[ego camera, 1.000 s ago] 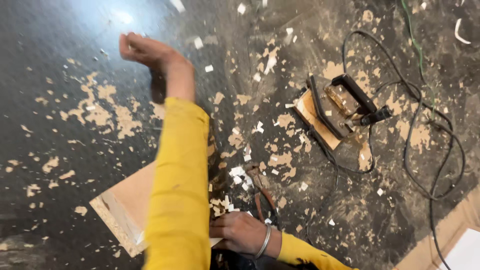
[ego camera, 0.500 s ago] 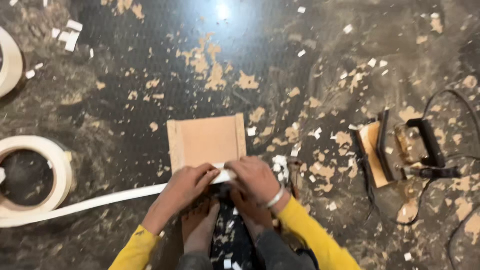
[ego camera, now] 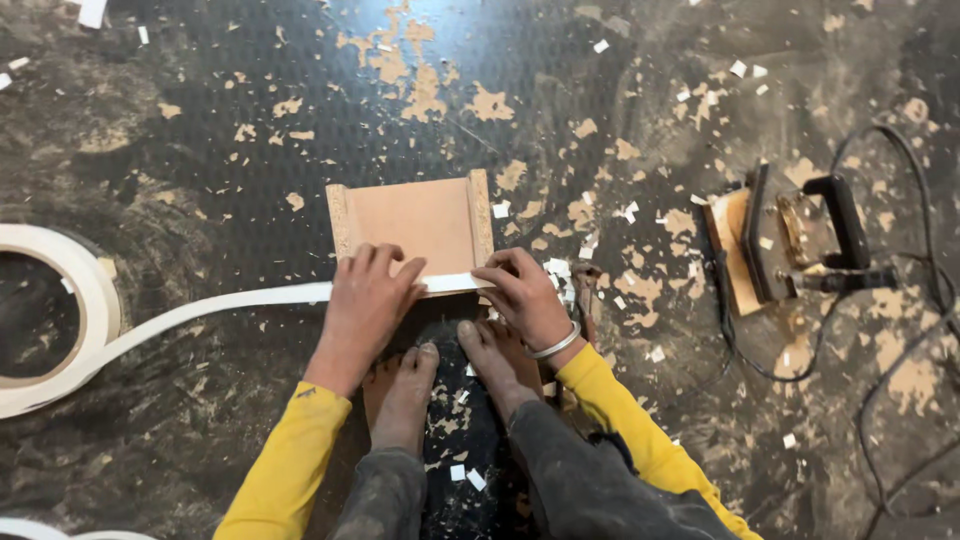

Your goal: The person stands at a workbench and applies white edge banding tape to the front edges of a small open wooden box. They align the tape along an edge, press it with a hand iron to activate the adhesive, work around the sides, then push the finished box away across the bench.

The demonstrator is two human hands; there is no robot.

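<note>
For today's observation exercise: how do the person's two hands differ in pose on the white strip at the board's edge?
The left hand lies flat, palm down over the white strip, while the right hand curls, pressing with its fingertips. The right hand has a metal bangle at its wrist; the left has none. Both rest at the near edge of the wooden board.

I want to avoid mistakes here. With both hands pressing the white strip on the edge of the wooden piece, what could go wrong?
1. The white strip runs off sideways to its roll; any pull there could drag it crooked under the left hand.
2. The wooden piece is steadied only by the hands and bare feet, so it may tip.
3. The iron and its cord lie near the right hand, perhaps hot.
</note>
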